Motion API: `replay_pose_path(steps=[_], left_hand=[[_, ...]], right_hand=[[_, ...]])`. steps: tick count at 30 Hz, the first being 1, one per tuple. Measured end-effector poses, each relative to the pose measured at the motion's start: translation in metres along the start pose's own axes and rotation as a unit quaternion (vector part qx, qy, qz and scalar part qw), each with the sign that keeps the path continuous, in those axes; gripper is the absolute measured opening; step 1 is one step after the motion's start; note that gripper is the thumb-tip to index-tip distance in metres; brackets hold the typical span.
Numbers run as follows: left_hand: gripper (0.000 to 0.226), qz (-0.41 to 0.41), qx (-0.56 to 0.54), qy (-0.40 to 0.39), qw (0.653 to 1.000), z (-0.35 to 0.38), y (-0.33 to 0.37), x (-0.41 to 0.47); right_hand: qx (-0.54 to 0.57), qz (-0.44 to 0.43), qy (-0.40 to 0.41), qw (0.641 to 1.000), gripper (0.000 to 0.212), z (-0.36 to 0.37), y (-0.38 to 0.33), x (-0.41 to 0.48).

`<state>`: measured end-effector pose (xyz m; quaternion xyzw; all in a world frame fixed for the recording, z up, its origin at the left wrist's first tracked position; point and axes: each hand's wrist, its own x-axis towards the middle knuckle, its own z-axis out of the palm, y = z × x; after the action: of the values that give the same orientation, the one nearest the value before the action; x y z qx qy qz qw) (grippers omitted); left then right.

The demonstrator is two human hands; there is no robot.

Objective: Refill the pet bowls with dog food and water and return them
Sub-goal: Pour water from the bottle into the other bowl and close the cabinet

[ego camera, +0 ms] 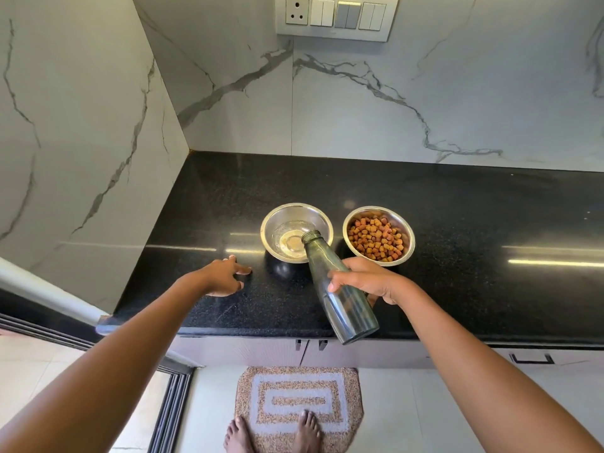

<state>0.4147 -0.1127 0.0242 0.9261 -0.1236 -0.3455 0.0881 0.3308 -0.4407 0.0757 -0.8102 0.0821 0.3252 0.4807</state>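
Note:
Two steel bowls stand side by side on the black counter [457, 223]. The left bowl [277, 220] holds a little clear water. The right bowl [400, 220] is full of brown dog food pellets. My right hand [366, 279] grips a dark green glass bottle [346, 308] around its middle. The bottle is tilted, its open mouth over the near right rim of the left bowl. My left hand [225, 276] rests on the counter to the left of that bowl, fingers spread and holding nothing.
Marble walls close the corner at the left and back, with a switch panel [336, 16] high on the back wall. Below the counter's front edge are cabinet doors, and a patterned mat [299, 400] lies under my bare feet.

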Motion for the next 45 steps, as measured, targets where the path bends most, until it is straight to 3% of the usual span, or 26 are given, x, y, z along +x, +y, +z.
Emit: replay_pose_path(steps=[6,12,18,30,37,45], left_hand=[[0.061,0.000,0.009,-0.003,1.000,0.002,0.004,0.001],[0.063,-0.001,0.007,-0.009,1.000,0.002,0.002,0.002],[0.064,-0.004,0.006,-0.011,1.000,0.001,0.002,0.001],[0.062,0.003,0.004,-0.004,1.000,-0.001,0.007,-0.006],[0.062,0.009,0.003,-0.004,1.000,-0.001,0.006,-0.006],[0.063,0.012,0.017,-0.002,1.000,0.001,0.006,-0.003]], right_hand=[[-0.036,0.003,-0.015,0.999,0.059,-0.006,0.003,0.000],[-0.051,0.008,-0.019,0.998,0.044,-0.018,0.002,-0.002],[-0.071,0.008,-0.033,0.997,0.066,-0.028,-0.009,-0.008],[-0.100,0.017,-0.045,0.994,0.063,-0.042,-0.025,-0.008],[-0.110,0.020,-0.053,0.992,0.083,-0.048,-0.030,-0.006],[-0.103,0.033,-0.047,0.993,0.066,-0.044,-0.024,-0.011]])
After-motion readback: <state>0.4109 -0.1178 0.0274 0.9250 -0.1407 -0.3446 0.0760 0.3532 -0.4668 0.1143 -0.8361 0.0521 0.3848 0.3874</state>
